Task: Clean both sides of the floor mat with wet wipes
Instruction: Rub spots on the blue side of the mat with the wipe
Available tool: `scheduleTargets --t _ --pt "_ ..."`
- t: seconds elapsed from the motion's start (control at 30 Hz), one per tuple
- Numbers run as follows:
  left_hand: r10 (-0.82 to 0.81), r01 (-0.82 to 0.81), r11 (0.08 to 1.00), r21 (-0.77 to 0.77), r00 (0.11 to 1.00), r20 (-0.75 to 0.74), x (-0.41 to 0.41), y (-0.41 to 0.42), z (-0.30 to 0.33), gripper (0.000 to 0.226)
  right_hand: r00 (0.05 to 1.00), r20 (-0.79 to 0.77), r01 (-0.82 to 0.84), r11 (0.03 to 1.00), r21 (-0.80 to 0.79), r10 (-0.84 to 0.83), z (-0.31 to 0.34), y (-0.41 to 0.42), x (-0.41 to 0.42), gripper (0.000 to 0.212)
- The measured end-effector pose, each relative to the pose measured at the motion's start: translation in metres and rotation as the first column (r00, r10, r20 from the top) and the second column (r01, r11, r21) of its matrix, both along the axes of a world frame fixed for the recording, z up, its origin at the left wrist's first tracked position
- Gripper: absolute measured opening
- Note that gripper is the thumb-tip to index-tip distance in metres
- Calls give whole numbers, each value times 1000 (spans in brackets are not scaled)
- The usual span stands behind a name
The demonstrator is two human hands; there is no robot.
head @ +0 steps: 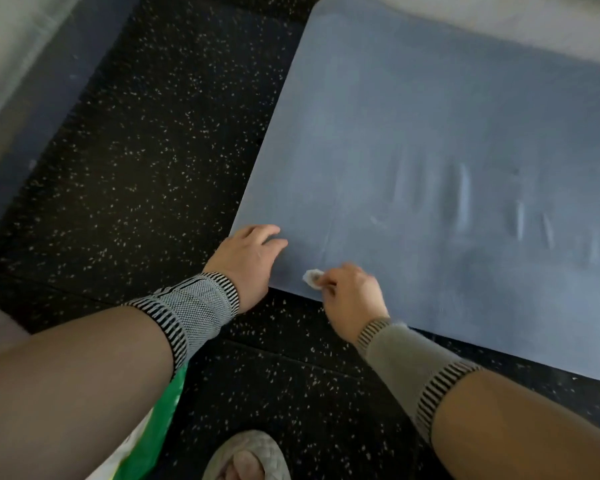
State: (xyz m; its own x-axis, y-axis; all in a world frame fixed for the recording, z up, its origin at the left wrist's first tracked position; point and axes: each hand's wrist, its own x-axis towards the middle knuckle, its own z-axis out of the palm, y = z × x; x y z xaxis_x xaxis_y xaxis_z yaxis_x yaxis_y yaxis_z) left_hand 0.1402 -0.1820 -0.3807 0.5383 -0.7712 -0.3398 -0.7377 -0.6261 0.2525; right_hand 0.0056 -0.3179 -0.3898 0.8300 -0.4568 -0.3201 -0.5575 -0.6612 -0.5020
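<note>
Blue floor mat flat on speckled black floor. Left hand rests on mat's near corner, fingers relaxed. Right hand pinches balled wet wipe, grip closed, at mat's near edge

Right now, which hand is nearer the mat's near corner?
Left. The left hand rests on the mat at that corner; the right hand, pinching a wipe, is farther along the edge.

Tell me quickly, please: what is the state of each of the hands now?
Left hand: open, fingers resting on the near corner of the blue mat.
Right hand: closed, pinching a small wadded wet wipe at the mat's near edge.
</note>
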Motion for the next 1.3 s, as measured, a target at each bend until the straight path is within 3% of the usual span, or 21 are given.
scheduleTargets --t 0.1,0.17,0.27,0.37,0.47,0.6,0.77,0.9,1.0,1.3 --pt "-5 5 1000 -12 1000 -8 -1 -5 -1 60 940 151 310 951 -12 -305 7 -47 31 20" --pt "-11 11 1000 -13 1000 -26 -5 -6 -2 60 907 105 418 903 -102 -408 7 -79 49 25" --pt "-29 28 999 -24 999 -40 -12 -11 -2 58 956 -43 283 950 -132 -290 -2 -78 56 34" --pt "-44 43 999 -34 999 -18 -16 -20 0 55 999 -15 44 995 -92 -46 -7 -48 35 27" --pt "-32 31 999 -25 999 -12 -24 -27 0 61 984 -13 -176 984 2 176 -3 -34 6 23" --pt "67 -65 998 21 994 -81 -58 -31 11 59 945 -136 -282 952 121 298 20 -29 -32 25" --pt "144 -120 984 135 972 -186 -112 -21 62 59 976 -167 -106 974 200 140 82 -19 -94 17" --pt "58 -10 986 168 958 -282 -155 -11 133 61 940 -312 -41 955 294 137 145 -15 -142 45" --pt "40 11 987 160 951 -307 -174 -17 192 62 920 -391 66 967 244 36 199 -16 -168 46" --pt "-58 69 997 33 961 -269 -234 -88 322 67 935 -282 270 948 166 -217 334 -53 -200 43"
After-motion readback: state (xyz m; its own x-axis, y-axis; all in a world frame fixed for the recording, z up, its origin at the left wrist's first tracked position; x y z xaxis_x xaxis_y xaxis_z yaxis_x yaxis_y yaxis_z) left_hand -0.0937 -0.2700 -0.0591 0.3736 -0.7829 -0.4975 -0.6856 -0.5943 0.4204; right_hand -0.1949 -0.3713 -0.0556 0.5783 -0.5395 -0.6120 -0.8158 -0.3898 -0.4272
